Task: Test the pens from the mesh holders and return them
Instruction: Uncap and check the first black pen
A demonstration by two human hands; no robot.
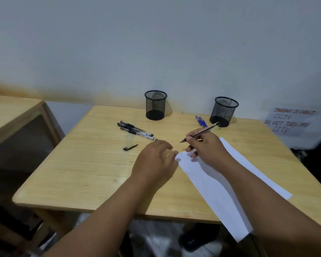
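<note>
A dark pen (199, 134) is being pinched between the thumb and fingers of the right hand (205, 148), with its uncapped tip pointing left and hovering just above the wooden table (93, 164), beside the far corner of the white paper (217, 182). The left hand (154, 162) is being rested on the table with its fingers loosely curled (nothing is seen in its grasp), the fingertips touching the paper's edge. Three black pens (136, 130) are lying together on the table, and a loose black cap (130, 147) is lying near them. Two blue pens (201, 121) are lying just beside the right mesh holder (224, 111). The left mesh holder (155, 104) is standing upright near the wall.
</note>
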